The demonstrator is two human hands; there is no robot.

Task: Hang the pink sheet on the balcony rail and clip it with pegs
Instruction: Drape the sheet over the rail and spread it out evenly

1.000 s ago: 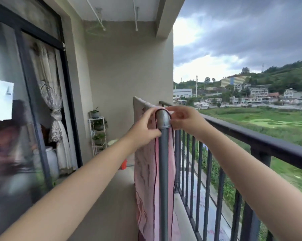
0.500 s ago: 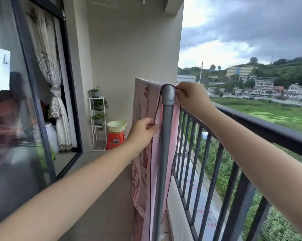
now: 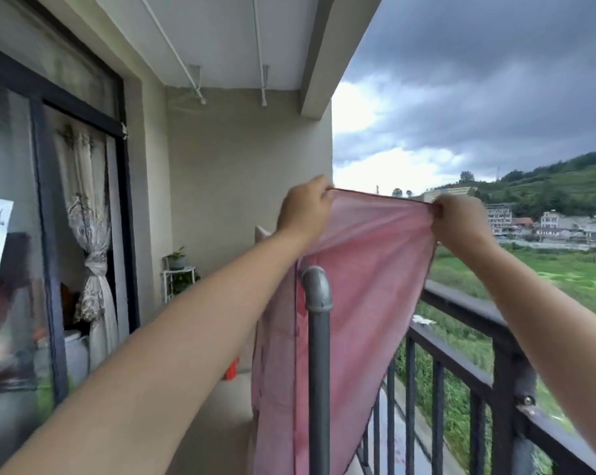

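Both hands have risen from the grey pipe post (image 3: 319,337), lifting the pink sheet (image 3: 365,286) off its top. The left hand (image 3: 303,209) and right hand (image 3: 456,216) each pinch its upper edge, stretched taut above the post. The black balcony rail (image 3: 468,306) runs just right of the post.

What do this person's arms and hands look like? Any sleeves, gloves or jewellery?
Both forearms are bare for all their visible length; no sleeve shows anywhere in view. The left hand and right hand wear no gloves, and no watch, bracelet or ring is visible. Only the backs of the hands show, fingers curled away from the camera.
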